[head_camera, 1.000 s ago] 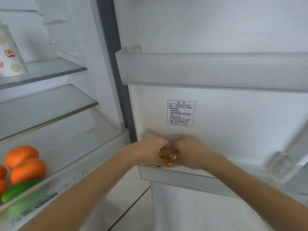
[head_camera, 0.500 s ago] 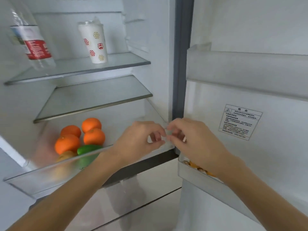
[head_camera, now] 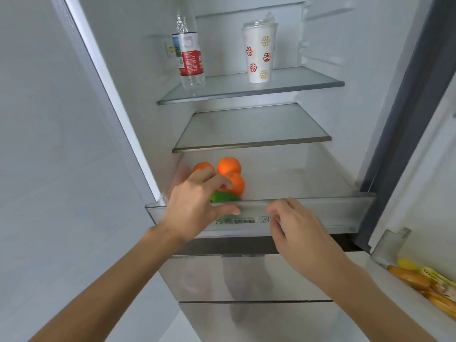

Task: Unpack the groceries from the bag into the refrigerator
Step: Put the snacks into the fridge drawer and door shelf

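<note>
The refrigerator stands open in front of me. Its clear crisper drawer point(head_camera: 328, 202) is pulled out and holds three oranges point(head_camera: 229, 165) and a green vegetable point(head_camera: 225, 196). My left hand point(head_camera: 195, 206) grips the drawer's front rim at the left, fingers over the top and thumb on the front face. Further right, my right hand point(head_camera: 301, 230) has its curled fingers against the front wall just under the rim; whether it grips is unclear. Yellow and orange wrapped snacks point(head_camera: 419, 280) lie in the door bin point(head_camera: 392, 243) at the lower right.
A water bottle point(head_camera: 188, 58) and a patterned paper cup point(head_camera: 259, 53) stand on the top glass shelf point(head_camera: 246, 95). The shelf below point(head_camera: 251, 144) carries nothing. Shut freezer drawers point(head_camera: 246, 277) are under the crisper. A white wall point(head_camera: 61, 169) is on the left.
Both hands left the snacks in the door bin and moved left to the crisper drawer's front. My view swung left with them, from the door to the shelves.
</note>
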### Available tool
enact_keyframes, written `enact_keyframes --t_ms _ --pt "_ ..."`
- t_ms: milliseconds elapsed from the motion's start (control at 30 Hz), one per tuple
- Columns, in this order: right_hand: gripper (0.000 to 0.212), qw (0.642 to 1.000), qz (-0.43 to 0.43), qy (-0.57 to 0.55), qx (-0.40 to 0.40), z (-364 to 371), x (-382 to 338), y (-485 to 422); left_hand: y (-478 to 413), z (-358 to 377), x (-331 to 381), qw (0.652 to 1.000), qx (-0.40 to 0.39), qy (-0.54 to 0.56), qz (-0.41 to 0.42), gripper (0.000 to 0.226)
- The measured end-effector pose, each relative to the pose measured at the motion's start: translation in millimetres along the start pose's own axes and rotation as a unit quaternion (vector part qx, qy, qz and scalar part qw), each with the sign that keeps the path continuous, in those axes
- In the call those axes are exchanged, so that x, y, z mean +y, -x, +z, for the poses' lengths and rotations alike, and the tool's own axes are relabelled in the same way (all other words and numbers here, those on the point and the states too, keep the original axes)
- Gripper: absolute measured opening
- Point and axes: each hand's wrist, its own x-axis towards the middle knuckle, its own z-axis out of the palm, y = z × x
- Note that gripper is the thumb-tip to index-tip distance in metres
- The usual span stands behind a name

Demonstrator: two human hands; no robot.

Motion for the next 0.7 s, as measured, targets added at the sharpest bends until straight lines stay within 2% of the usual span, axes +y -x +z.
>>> enact_keyframes --t_ms 100,233,400,700 --pt "0.022 1.0 0.002 0.003 -0.016 4 2 -12 -6 8 -3 1.0 0.004 -0.003 -0.018 0.048" --pt "0.025 1.0 0.016 0.009 0.01 12 5 -38 -24 23 -15 0.999 0.03 -0.007 -0.025 0.059" --pt "0.029 0.999 0.026 0.038 0.026 23 10 -76 -56 46 -35 0.995 0.019 -0.101 -0.02 0.082" --pt "0.032 0.997 0.041 0.065 0.016 36 27 -148 -111 82 -73 0.99 -0.022 -0.138 -0.018 0.08"
